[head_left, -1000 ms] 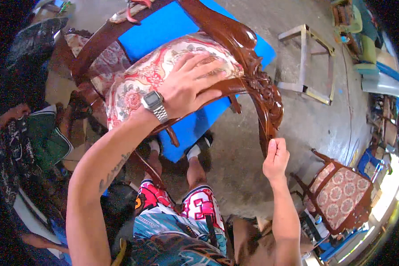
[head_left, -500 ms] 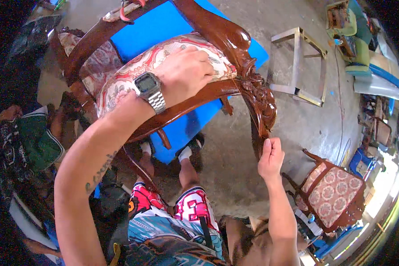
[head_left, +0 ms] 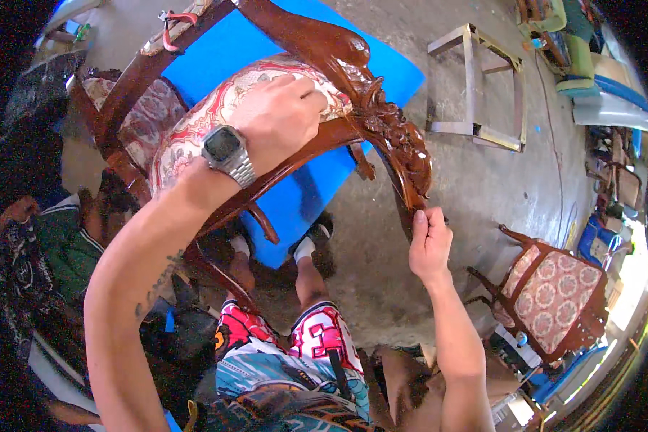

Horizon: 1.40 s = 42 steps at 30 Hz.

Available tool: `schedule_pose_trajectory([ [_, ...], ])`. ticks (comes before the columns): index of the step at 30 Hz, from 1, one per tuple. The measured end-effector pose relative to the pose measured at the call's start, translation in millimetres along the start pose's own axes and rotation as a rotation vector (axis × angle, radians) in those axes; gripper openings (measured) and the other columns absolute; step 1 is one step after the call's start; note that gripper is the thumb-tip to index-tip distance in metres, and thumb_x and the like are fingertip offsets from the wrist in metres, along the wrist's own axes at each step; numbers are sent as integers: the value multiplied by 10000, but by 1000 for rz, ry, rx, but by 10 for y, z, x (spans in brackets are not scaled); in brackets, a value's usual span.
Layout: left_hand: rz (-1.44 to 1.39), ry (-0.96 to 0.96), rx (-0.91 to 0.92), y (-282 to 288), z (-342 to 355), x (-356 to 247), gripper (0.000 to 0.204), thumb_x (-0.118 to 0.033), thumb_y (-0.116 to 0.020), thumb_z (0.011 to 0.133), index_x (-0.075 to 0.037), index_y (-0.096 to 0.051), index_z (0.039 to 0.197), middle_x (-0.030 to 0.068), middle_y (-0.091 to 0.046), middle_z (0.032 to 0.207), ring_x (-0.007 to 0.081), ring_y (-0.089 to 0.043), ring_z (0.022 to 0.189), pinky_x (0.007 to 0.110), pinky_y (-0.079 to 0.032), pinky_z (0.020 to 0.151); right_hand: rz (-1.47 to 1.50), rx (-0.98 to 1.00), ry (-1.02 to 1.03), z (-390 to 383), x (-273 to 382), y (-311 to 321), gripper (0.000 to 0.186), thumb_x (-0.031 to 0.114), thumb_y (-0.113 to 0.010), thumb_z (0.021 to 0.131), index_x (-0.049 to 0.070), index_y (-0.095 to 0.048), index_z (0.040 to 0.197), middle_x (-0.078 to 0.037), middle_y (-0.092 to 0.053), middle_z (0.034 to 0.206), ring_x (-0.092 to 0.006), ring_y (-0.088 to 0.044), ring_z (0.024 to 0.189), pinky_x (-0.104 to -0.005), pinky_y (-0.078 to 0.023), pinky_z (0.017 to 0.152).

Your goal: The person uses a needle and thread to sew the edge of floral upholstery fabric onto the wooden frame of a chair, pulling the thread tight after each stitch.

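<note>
A carved, glossy brown wooden chair frame (head_left: 302,155) is tilted in front of me, its seat covered in red-and-cream patterned fabric (head_left: 194,133). On that fabric lies my left hand (head_left: 281,108), a metal watch (head_left: 225,150) at its wrist. Its fingers are curled in toward the seat's edge beside the wood; their tips are hidden. Fine threads show at the seat corner. My right hand (head_left: 432,241) is closed, thumb on top, beside the lower end of the carved leg (head_left: 403,144). What it pinches is too small to make out.
Red-handled pliers (head_left: 173,30) rest on the frame's upper rail. Blue sheet (head_left: 281,209) lies under the chair. A bare stool frame (head_left: 474,83) stands at the right, another upholstered chair (head_left: 554,299) lower right. A person in dark clothes (head_left: 68,248) is at the left.
The view has shifted, so the chair and both hands sit farther left, and the pliers show more fully. Both hands keep nearly the same places on or beside the chair.
</note>
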<state>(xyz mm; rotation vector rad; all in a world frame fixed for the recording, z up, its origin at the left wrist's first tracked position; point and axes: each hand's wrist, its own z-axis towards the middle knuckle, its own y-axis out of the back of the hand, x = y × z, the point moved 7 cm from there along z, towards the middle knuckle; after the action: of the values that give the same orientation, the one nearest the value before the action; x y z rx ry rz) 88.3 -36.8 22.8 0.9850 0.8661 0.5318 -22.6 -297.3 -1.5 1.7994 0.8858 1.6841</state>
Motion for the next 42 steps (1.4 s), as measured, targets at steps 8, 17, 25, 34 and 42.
schedule_pose_trajectory([
  [8,-6,12,-105,48,24,-39,187,-83,-624,768,-91,-632,954,96,-614,914,291,-604,900,407,-499,827,22,9,11,10,12,-86,142,157,-514,943,46,-497,856,-167,-551,615,-358,-579,549,-416,-433,501],
  [17,128,-46,-82,-13,64,-185,222,-92,-614,789,-102,-656,1007,72,-584,959,273,-588,929,396,-494,810,49,-2,44,-43,-1,-105,134,155,-530,931,45,-508,857,-158,-554,613,-354,-571,539,-419,-431,501],
  [25,119,23,-3,-114,-362,-73,685,-320,-663,812,-51,-401,1384,164,-465,1350,360,-423,1254,485,-326,1058,78,-55,41,-21,-31,-102,151,150,-532,933,45,-525,823,-149,-554,614,-321,-569,530,-388,-432,504],
  [34,59,135,1,-167,-321,-57,975,-464,-727,731,2,-250,1443,188,-286,1495,378,-255,1382,523,-182,1131,23,-70,76,-54,-48,-108,160,161,-522,940,55,-514,821,-119,-536,585,-279,-547,492,-370,-416,478],
  [42,185,84,12,-346,-334,-269,668,-310,-660,814,-59,-418,1384,114,-344,1482,345,-311,1364,536,-240,1109,-2,-72,75,-53,-109,-77,159,170,-521,941,50,-516,836,-125,-539,602,-285,-555,516,-379,-425,499],
])
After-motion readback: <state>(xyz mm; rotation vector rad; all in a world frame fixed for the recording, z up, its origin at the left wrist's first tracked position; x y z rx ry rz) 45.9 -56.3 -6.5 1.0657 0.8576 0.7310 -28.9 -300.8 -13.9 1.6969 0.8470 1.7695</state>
